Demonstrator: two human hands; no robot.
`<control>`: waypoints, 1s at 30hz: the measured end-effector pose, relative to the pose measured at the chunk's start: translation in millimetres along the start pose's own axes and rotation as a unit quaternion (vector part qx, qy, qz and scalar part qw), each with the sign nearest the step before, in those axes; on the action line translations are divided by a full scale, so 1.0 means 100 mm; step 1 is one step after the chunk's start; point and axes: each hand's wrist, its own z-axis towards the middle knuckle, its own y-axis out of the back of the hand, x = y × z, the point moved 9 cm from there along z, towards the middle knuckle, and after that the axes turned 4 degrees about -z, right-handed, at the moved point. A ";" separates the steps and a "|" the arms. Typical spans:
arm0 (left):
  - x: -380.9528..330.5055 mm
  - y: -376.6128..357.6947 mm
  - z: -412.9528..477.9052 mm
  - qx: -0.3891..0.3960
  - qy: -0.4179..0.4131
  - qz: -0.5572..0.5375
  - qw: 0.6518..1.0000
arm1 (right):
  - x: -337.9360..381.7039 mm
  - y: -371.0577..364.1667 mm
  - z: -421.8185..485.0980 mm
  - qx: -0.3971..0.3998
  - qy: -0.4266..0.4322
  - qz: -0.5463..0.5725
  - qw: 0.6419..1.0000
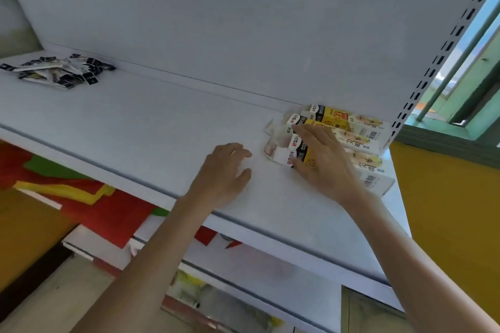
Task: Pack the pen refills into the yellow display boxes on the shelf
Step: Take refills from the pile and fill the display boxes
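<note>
Item 1. Right hand: laid flat, palm down, fingers straight and close together, resting across the tops of the boxes; thumb set against the end of the nearest one.

Item 2. Yellow display boxes: long, narrow printed cardboard cartons (four can be made out, though the hand covers part of the row), yellow and white with a black band near one end. They lie side by side directly under and just beyond the right hand. Pale flaps stick out at the ends that face the left hand.

Item 3. Left hand: just beside the right hand, apart from the boxes, fingers loosely curled with the tips on the bare shelf, gripping nothing.

Item 4. Pen refills: loose heap of slim, flat black-and-white packs, well away to the far side of the left hand, toward the back.

Item 5. Shelf: smooth, matt white board under both hands, with a plain white back panel beyond the fingertips.

Item 6. Upright: white metal post with two rows of dark slots, past the right hand.

Item 7. Lower shelf: white, beneath the forearms; red, yellow and green sheets below the left arm
</note>
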 end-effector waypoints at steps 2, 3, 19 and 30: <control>0.14 0.09 -0.22 0.011 0.004 0.005 1.000 | 0.29 0.01 -0.02 -0.019 0.025 0.039 0.999; 0.23 0.17 -0.35 0.007 0.010 -0.005 1.000 | 0.48 -0.02 -0.03 -0.019 0.040 0.059 0.997; 2.20 0.49 -4.67 -0.085 0.498 -0.090 0.858 | 3.79 -1.96 -1.86 0.421 0.131 0.277 0.854; 2.20 0.68 -6.01 -0.242 0.601 -0.104 0.755 | 4.71 -2.26 -2.46 0.503 0.176 0.239 0.811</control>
